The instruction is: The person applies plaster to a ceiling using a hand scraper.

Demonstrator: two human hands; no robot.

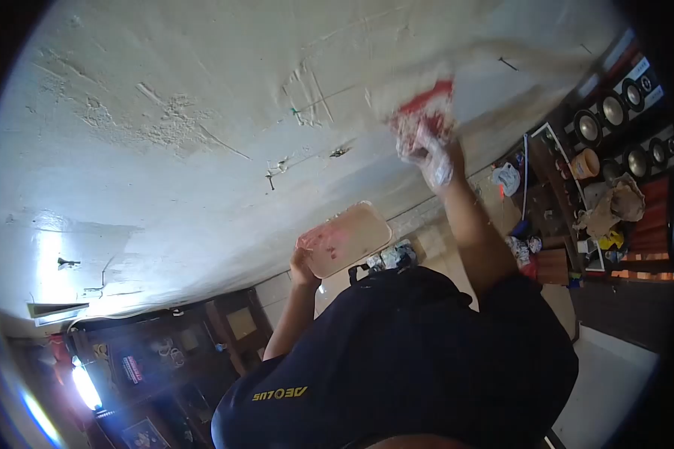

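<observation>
My right hand (433,161), in a thin clear plastic glove smeared with white paste, is closed on a red scraper (430,101). The scraper's wide edge lies against the pale wall (225,135), and white paste covers much of its face. Lower and to the left, my left hand (302,268) grips the left side of a shallow pinkish tray (359,232). Red-pink marks and some paste show inside the tray. Its fingers are partly hidden by the tray.
Nails and rough patches mark the wall, with one nail (508,63) right of the scraper. At right stand shelves with round speakers (612,111), an orange cup (585,163) and crumpled brown paper (618,206). Dark cabinets (195,337) and a bright lamp (86,385) are lower left.
</observation>
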